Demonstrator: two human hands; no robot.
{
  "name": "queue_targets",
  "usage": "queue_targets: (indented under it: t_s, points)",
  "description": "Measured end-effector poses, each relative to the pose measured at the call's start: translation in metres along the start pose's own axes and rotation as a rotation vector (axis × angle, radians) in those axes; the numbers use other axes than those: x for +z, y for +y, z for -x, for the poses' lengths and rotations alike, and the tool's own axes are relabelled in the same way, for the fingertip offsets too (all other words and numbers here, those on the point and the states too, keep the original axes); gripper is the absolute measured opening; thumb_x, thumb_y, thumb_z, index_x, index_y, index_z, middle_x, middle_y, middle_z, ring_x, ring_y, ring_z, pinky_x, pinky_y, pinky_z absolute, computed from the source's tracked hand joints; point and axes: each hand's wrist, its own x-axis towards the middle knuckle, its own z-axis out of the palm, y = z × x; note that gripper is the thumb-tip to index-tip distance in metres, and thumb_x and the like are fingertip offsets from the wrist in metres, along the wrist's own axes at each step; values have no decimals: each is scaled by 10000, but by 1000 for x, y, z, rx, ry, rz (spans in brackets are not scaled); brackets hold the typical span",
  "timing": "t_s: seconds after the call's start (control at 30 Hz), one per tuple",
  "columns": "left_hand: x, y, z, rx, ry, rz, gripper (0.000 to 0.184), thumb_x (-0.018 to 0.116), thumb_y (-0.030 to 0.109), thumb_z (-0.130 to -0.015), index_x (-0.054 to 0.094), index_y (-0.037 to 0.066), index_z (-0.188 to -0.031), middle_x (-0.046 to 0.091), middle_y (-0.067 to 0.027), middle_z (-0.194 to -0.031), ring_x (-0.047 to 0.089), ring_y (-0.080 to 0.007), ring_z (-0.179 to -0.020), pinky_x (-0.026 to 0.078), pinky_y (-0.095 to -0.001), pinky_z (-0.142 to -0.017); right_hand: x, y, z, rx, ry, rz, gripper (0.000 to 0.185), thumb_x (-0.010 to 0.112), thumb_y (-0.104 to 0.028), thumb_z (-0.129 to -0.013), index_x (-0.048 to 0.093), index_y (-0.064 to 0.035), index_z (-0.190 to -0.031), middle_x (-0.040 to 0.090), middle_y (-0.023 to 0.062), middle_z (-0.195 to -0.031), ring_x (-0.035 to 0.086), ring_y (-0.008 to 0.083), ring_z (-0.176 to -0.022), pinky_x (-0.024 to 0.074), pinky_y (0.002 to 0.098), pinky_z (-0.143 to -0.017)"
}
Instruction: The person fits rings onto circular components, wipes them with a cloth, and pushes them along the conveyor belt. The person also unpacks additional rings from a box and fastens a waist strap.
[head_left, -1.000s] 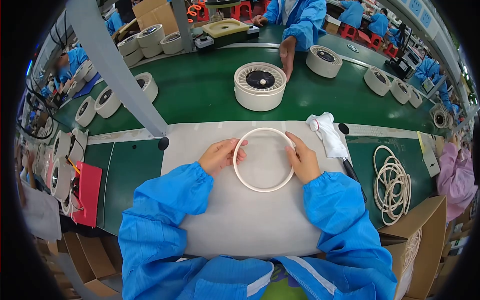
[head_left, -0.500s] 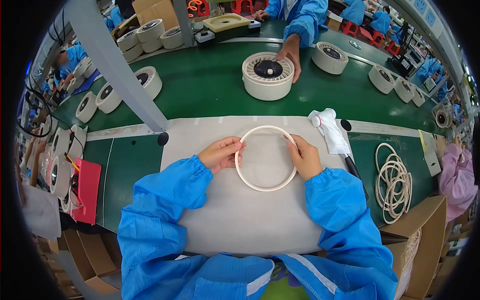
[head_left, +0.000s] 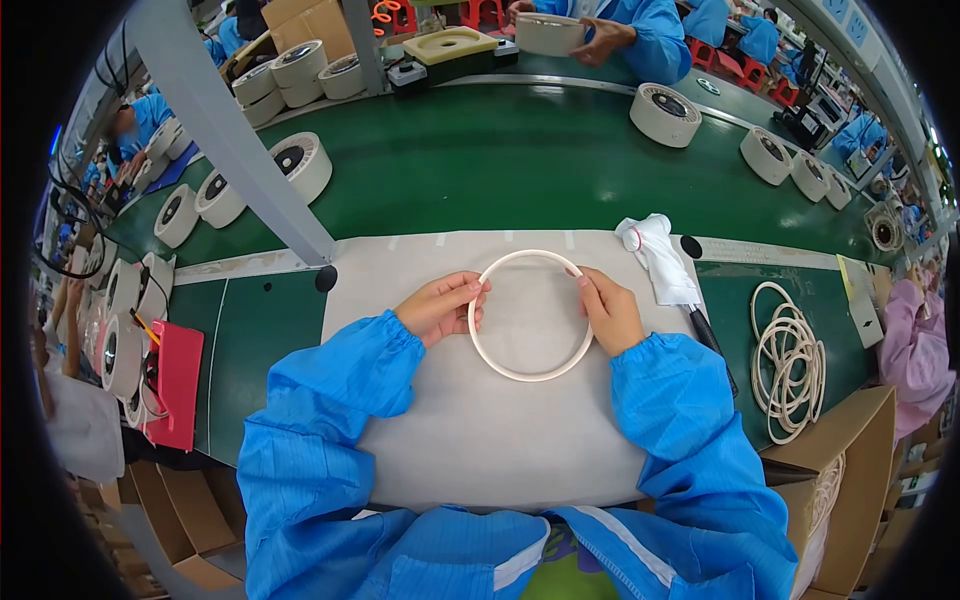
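While the left hand (head_left: 438,308) pinches the cream ring (head_left: 531,377) at its left edge and the right hand (head_left: 612,312) its right, over the grey mat (head_left: 500,450), light, even pressure should keep it round.

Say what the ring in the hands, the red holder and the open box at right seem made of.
Ring: plastic or rubber, I can't tell which; smooth, even off-white. Red holder: likely plastic, smooth, from its even colour and straight edges. Open box: cardboard, by its matte brown panels and folded flap.
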Motion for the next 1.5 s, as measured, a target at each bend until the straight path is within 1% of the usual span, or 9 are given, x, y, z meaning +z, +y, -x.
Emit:
queue_targets:
  t_s: [0.3, 0.4, 0.53, 0.67, 0.8, 0.97, 1.17, 1.47, 1.5]
  points:
    - [-6, -2, -4, 20, -30, -6, 253, 457, 238, -874, 488, 48, -1039, 492, 2, -778, 504, -98, -707, 451, -244, -665, 3, 9, -2, -59, 15, 61, 240, 435, -167, -876, 572, -20, -1008, 494, 34, -607, 446, 93, -559, 375, 240, -512]
    - [-13, 3, -9, 124, 183, -241, 317, 489, 253, -858, 474, 54, -1104, 516, -14, -824, 512, -119, -729, 450, -264, -682, 6, 17, -4, -184, 167, 89, 227, 459, -158, -858, 588, -17, -981, 527, 68, -643, 478, 136, -567, 387, 259, -528]
    - [-78, 45, -35, 814, 950, -1595, 637, 631, 277, -739, 331, 65, -1260, 403, -136, -1222, 358, -284, -1146, 321, -423, -923, -2, 3, -3, -87, 126, 281, 211, 488, -145, -833, 599, -22, -963, 551, 123, -693, 519, 204, -593, 403, 285, -548]
    - [-126, 98, -56, 74, 1554, -1996, 799, 698, 275, -652, 257, 150, -1306, 189, -131, -1356, 126, -324, -1272, 207, -531, -969, 2, 12, -7, -145, 132, 265, 211, 508, -146, -815, 601, -37, -969, 543, 152, -691, 531, 259, -604, 408, 308, -554]
    - [-198, 114, -69, -7, 1828, -2246, 768, 687, 289, -633, 305, 120, -1277, 233, -166, -1333, 206, -345, -1241, 284, -509, -928, -1, 14, -7, -154, 114, 257, 204, 499, -144, -817, 604, -49, -964, 573, 173, -756, 557, 315, -686, 438, 355, -625]
    - [-200, 129, -89, -335, 1689, -1997, 764, 707, 255, -585, 344, 108, -1240, 288, -193, -1297, 310, -360, -1182, 342, -493, -885, -7, 22, -9, -204, 233, 137, 212, 525, -99, -792, 597, -30, -980, 593, 189, -809, 578, 298, -718, 448, 324, -647]
    - [-31, 63, 16, 721, 668, -1917, 730, 691, 213, -592, 358, 5, -1206, 359, -243, -1231, 357, -437, -1123, 336, -453, -923, -29, 28, -21, -87, 267, 393, 219, 520, -81, -787, 592, -29, -987, 590, 220, -833, 584, 342, -739, 459, 343, -674]
    - [52, -11, 92, 896, 134, -2027, 659, 600, 316, -747, 312, 11, -1255, 313, -207, -1291, 316, -323, -1197, 306, -395, -964, -57, 8, -25, 25, 263, 142, 213, 504, -74, -790, 599, -18, -972, 616, 160, -716, 583, 191, -614, 444, 292, -572]
    - [47, -12, 83, 845, 260, -1491, 623, 521, 337, -792, 286, 17, -1272, 315, -185, -1298, 319, -310, -1199, 286, -376, -978, -53, -7, -20, 12, 190, 25, 216, 501, -77, -792, 598, -15, -974, 617, 144, -704, 572, 168, -601, 437, 285, -558]
